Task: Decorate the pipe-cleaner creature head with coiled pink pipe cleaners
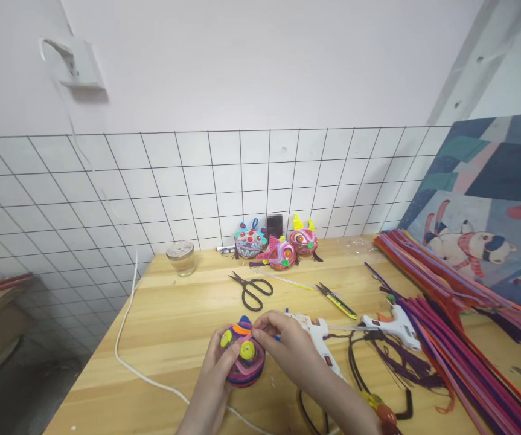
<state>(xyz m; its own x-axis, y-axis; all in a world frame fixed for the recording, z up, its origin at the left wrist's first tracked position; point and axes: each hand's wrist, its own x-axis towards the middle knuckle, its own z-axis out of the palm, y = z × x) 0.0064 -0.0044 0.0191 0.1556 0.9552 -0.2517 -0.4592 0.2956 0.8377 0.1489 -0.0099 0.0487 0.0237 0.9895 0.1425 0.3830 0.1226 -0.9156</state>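
A round pipe-cleaner ornament (246, 380) with two yellow button-like eyes and an orange strip sits in my left hand (218, 365), its fingers wrapped round the left side and the thumb on the front. My right hand (282, 341) pinches at the ornament's upper right edge, where a pink pipe cleaner (247, 339) runs into the fingertips. The fingers partly hide its free end. Just beyond my hands lie dark-handled scissors (252, 291). A white glue gun (317, 332) is partly covered by my right hand and forearm.
Three finished-looking ornaments (281, 252) stand by the tiled wall. A glass cup (181, 258) is at the back left. Yellow snips (336, 301), a second glue gun (393, 326) and bundled pipe cleaners (445, 356) lie to the right. A white cord (127, 362) crosses the table's left side.
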